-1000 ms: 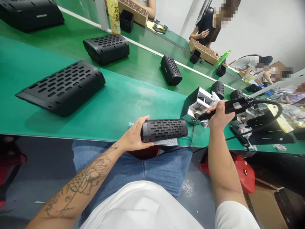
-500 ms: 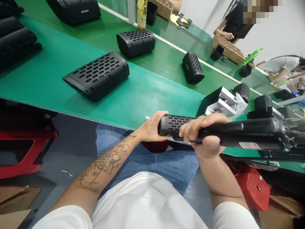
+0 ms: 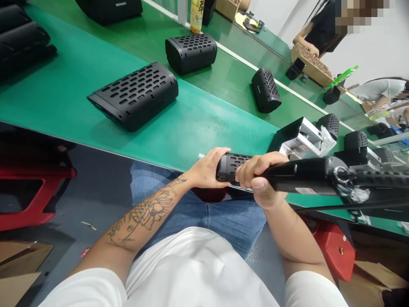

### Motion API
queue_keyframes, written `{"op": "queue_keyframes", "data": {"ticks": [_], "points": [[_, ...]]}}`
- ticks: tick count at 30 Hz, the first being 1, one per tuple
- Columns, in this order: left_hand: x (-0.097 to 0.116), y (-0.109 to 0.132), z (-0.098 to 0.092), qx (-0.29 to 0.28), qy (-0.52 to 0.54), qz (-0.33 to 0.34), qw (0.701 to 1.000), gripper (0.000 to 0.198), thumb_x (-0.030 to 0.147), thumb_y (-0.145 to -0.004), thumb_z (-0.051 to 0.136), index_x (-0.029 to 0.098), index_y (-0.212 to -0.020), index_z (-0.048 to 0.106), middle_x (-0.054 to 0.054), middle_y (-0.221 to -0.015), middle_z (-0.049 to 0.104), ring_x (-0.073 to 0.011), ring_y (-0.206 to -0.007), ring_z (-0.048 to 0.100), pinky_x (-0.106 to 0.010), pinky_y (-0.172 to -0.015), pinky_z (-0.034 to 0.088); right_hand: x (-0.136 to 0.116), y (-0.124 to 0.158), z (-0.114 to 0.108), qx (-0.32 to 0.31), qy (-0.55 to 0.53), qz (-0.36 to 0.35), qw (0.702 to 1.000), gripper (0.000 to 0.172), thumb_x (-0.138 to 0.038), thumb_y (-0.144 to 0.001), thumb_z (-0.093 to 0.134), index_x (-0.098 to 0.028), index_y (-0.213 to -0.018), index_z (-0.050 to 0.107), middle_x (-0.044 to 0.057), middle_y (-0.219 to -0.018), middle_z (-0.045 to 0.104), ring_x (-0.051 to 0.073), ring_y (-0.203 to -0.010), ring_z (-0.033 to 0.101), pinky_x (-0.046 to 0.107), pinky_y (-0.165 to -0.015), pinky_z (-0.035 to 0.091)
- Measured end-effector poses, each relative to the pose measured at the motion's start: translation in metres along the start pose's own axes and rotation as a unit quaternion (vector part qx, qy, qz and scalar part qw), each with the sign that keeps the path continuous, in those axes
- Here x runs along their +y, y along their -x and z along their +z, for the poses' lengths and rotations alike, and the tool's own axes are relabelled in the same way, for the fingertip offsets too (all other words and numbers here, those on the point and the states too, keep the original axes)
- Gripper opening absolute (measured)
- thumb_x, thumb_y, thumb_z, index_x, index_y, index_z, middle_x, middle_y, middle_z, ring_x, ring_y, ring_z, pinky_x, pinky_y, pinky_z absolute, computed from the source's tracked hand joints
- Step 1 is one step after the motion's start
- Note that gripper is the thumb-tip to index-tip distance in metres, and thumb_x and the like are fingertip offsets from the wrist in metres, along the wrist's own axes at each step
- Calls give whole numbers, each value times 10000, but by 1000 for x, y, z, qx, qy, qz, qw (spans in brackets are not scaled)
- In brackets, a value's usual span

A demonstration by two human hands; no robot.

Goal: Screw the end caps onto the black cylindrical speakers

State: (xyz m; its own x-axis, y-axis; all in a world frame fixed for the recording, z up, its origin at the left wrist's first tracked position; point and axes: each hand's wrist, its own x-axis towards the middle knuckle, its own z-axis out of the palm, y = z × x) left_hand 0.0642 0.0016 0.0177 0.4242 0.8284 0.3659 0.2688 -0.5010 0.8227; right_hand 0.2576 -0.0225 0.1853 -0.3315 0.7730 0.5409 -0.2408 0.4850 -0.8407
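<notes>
My left hand [image 3: 209, 171] is wrapped around the near end of a black perforated housing [image 3: 230, 163] at the front edge of the green table. In my right hand [image 3: 266, 179] is a black electric screwdriver [image 3: 303, 175], gripped with fingers around its body. Its tail end points right, toward a coiled cord or spring [image 3: 380, 178]. My right fingers cover the tool's tip and part of the housing, so I cannot tell whether the tip touches it. A larger perforated housing [image 3: 137, 96] lies to the left on the tabletop.
More black housings [image 3: 191, 53] stand along the darker green belt [image 3: 230, 81]. A metal-framed box [image 3: 298, 138] sits just beyond my right hand. Dark stacked parts [image 3: 24, 47] occupy the left. Red stools [image 3: 335, 249] are below the table. Other people [image 3: 315, 36] sit across.
My right hand and the screwdriver have shifted slightly left, toward my left hand, and the tool's tail appears shorter. The view has turned a little. My left hand keeps its hold.
</notes>
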Motion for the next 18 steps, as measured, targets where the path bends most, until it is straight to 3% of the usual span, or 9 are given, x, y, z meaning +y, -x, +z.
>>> {"op": "queue_keyframes", "data": {"ticks": [5,9,13,15,18], "points": [[1,0,0,1,-2,-2,1000,1252,592,-857,1126,282,-1877,469,-241,-1842,659,-535,-1689,722,-783,-1432,628,8,5,-8,-8,-12,67,998,502,-604,-999,1095,-328,-921,683,-108,-616,657,146,-413,576,343,-501,633],[3,0,1,0,-2,-22,1000,1253,589,-842,1136,294,-1873,488,-229,-1840,666,-533,-1679,727,-790,-1419,639,17,12,-17,-44,-29,79,996,504,-595,-956,1130,-325,-948,704,-103,-647,674,153,-455,602,353,-528,640],[5,2,-3,-5,-3,-17,1000,1292,520,-833,1137,284,-1903,452,-247,-1878,645,-538,-1733,706,-778,-1451,626,22,14,-10,-52,-23,85,995,484,-592,-970,1122,-317,-960,724,-87,-664,693,164,-513,640,351,-582,639],[6,7,-10,-20,4,-12,1000,1334,472,-799,1159,302,-1915,449,-237,-1897,642,-530,-1737,720,-750,-1460,636,15,9,-4,-41,-32,81,995,470,-593,-981,1116,-318,-963,736,-79,-666,700,168,-509,635,354,-576,621],[0,15,-25,-30,12,-20,999,1252,447,-809,1159,326,-1877,515,-195,-1838,713,-495,-1666,793,-726,-1430,677,-16,0,-7,-12,-65,25,997,385,-612,-1040,1064,-346,-1028,785,-87,-643,687,171,-450,606,360,-540,604]]}}
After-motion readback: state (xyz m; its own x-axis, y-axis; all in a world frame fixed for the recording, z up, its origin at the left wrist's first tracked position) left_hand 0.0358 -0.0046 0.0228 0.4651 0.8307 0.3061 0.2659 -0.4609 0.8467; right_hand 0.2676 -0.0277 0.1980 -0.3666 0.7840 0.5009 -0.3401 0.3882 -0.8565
